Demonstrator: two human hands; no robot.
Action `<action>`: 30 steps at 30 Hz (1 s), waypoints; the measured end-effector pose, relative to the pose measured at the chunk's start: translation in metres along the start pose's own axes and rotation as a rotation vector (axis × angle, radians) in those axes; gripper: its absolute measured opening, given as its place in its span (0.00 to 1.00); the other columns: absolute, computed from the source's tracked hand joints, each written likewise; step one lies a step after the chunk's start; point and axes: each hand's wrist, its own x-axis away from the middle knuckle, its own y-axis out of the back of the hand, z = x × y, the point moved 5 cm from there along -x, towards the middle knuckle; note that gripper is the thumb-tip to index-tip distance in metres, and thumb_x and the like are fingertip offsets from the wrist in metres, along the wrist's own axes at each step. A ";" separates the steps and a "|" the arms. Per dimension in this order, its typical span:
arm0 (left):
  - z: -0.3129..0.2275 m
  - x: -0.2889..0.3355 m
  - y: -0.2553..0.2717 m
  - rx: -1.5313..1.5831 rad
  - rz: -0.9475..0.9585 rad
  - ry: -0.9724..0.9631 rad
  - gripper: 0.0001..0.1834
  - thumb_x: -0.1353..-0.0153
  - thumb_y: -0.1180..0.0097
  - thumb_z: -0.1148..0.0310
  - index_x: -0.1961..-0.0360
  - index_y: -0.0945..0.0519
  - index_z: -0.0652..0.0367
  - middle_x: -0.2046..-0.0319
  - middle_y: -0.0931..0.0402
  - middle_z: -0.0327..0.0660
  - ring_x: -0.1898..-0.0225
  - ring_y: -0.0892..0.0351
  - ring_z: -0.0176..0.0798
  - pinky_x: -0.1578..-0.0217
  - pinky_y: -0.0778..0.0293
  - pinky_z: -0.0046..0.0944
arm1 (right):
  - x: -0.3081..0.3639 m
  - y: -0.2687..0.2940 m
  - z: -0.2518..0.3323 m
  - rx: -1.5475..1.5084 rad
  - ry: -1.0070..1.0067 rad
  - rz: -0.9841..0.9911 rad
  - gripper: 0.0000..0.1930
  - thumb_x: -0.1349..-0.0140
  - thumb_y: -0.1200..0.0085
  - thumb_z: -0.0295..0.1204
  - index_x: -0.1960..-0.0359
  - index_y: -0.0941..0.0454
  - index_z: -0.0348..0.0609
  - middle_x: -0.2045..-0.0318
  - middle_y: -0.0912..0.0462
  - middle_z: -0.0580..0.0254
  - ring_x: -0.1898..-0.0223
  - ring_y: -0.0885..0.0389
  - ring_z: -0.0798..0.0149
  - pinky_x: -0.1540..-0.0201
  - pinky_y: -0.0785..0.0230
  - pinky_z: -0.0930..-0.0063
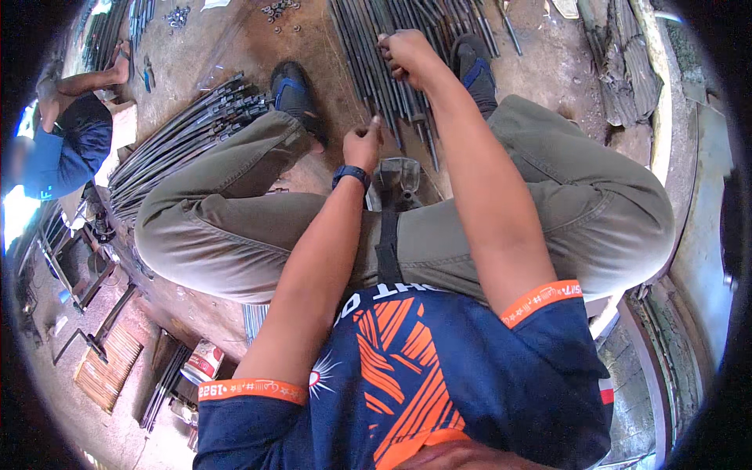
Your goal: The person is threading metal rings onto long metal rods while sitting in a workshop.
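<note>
A row of long dark metal rods (356, 47) lies on the floor between my feet, their near ends pointing toward me. My right hand (409, 59) is closed in a fist over these rods; whatever its fingers hold is hidden. Closer to me, my left hand (363, 149) is curled with the thumb raised, beside the near ends of the rods. I cannot make out what it grips. Just under the left hand, between my thighs, is a greyish clear plastic part (398, 174) with a black strap (388, 243).
Beside my left foot lies a second bundle of rods (188, 133) with thicker ends. Small nut-like metal pieces (278, 9) are scattered ahead. Pliers (148, 74) lie near a seated co-worker (74, 145) at the left. Weathered wood (627, 70) stands at the right.
</note>
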 end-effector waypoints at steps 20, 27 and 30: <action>-0.034 0.028 -0.036 0.838 0.495 -0.002 0.19 0.42 0.46 0.52 0.62 0.27 0.57 0.71 0.28 0.35 0.70 0.29 0.32 0.64 0.30 0.37 | -0.009 -0.010 -0.001 0.047 0.045 0.056 0.11 0.39 0.52 0.35 0.74 0.28 0.41 0.82 0.32 0.69 0.84 0.39 0.73 0.83 0.45 0.76; -0.056 0.046 -0.044 0.835 0.640 0.019 0.11 0.40 0.48 0.60 0.65 0.28 0.56 0.74 0.29 0.34 0.71 0.28 0.35 0.65 0.29 0.41 | -0.015 -0.013 -0.010 0.096 -0.043 0.042 0.11 0.39 0.51 0.35 0.71 0.28 0.40 0.82 0.32 0.68 0.83 0.37 0.72 0.83 0.43 0.75; -0.055 0.046 -0.040 0.823 0.649 0.061 0.11 0.40 0.47 0.61 0.64 0.28 0.58 0.75 0.29 0.34 0.72 0.29 0.34 0.66 0.29 0.39 | -0.008 -0.018 -0.012 0.028 -0.054 0.052 0.11 0.39 0.51 0.35 0.71 0.28 0.39 0.82 0.32 0.67 0.84 0.38 0.72 0.83 0.44 0.75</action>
